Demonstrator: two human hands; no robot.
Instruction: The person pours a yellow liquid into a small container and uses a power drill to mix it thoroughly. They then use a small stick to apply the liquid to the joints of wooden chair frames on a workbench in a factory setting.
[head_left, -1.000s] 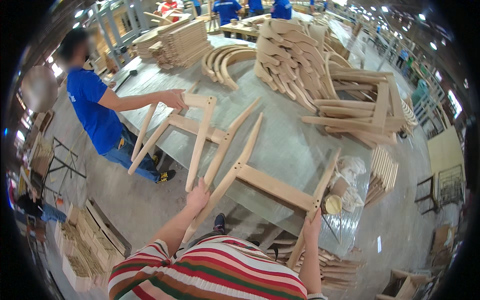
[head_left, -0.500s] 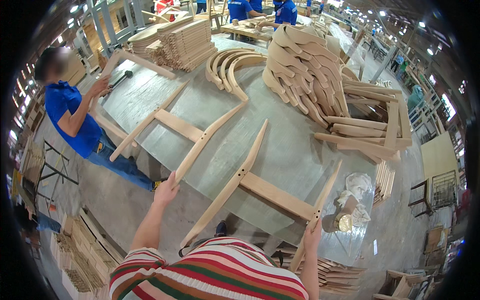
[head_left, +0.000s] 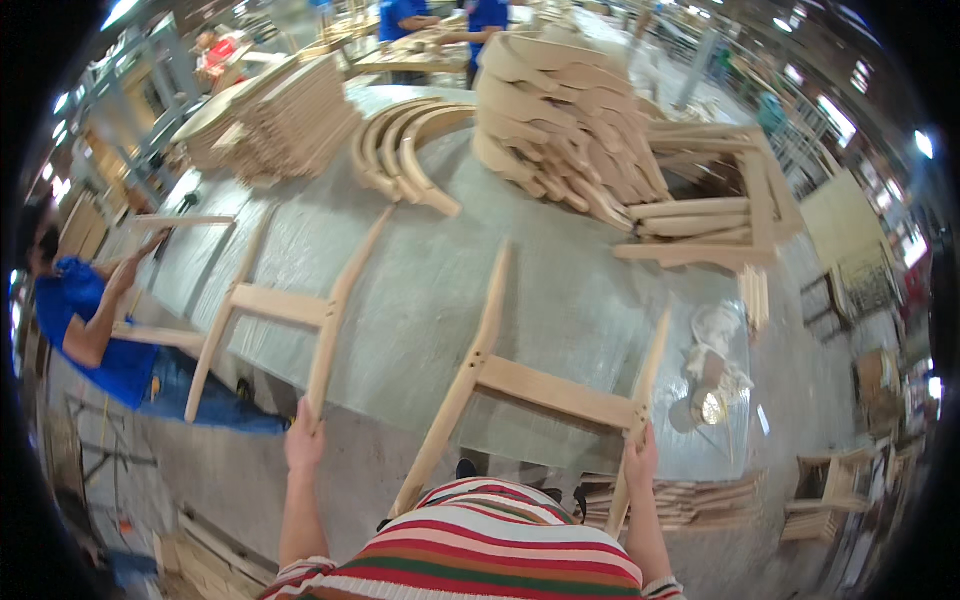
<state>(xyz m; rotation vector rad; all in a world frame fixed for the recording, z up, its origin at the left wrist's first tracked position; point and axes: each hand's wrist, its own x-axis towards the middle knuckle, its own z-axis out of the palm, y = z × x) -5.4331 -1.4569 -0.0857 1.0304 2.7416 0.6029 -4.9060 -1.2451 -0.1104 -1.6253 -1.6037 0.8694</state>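
Note:
My left hand [head_left: 304, 440] is closed around the near end of one leg of a pale wooden H-shaped chair frame [head_left: 280, 302], which lies at the left of the table. My right hand [head_left: 640, 458] grips the right leg of a second wooden chair frame [head_left: 555, 392] of the same shape, in front of me. Small dark holes mark its legs near the crossbar. Both frames rest partly on the table, their near leg ends jutting past its front edge. The second frame's left leg runs down beside my striped top, its lower end hidden.
The table [head_left: 420, 310] has a shiny grey covering. On it sit curved wooden parts [head_left: 425, 165], stacked boards [head_left: 270, 120], a tall pile of shaped pieces [head_left: 560, 120], crossed rails [head_left: 690, 225], white cloth [head_left: 715, 335] and a shiny container [head_left: 710, 407]. A co-worker [head_left: 90, 310] handles another frame at left.
The view has swung, shifting the scene leftward. The left frame, in my left hand, has come away from the curved parts its tip met. My right hand keeps its grip.

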